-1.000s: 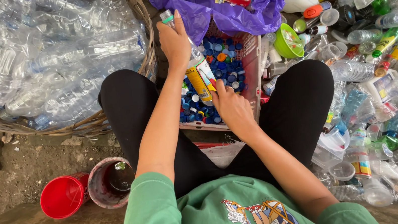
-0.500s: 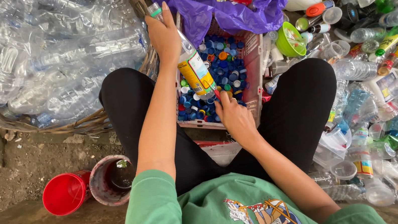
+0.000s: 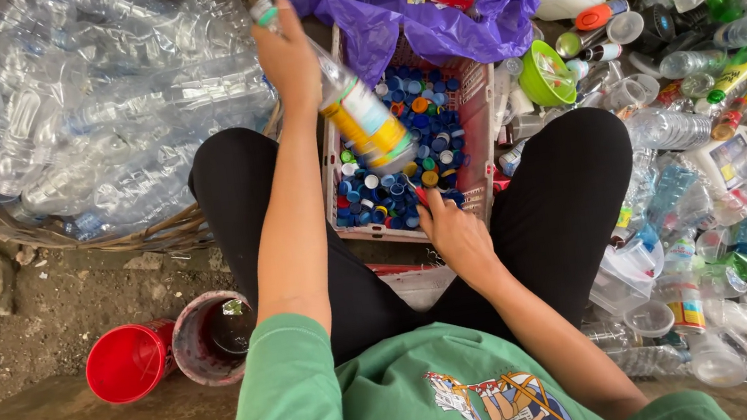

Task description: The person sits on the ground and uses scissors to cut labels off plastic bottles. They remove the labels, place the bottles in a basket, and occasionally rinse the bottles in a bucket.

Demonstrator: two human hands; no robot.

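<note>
Left hand (image 3: 286, 54) raised, grip wrapped tight around neck end of clear plastic bottle with yellow-and-white label (image 3: 360, 112), bottle tilted, base pointing down toward pink plastic crate (image 3: 479, 145) between the knees. Crate full of loose bottle caps, mostly blue (image 3: 402, 130). Right hand (image 3: 454, 233) down at crate's near edge, fingertips pinching a small red piece; can't tell what it is. Crumpled purple plastic bag (image 3: 435, 17) touching crate's far end, with wrappers on top. Woven basket piled with clear crushed bottles (image 3: 77, 113) to the left. Mixed heap of bottles and cups (image 3: 721, 101) to the right, lime-green plastic bowl (image 3: 545, 77) just beside crate. Red plastic cup (image 3: 129, 362) and grimy bucket (image 3: 212, 339) touching each other on dirt floor, near left knee.
</note>
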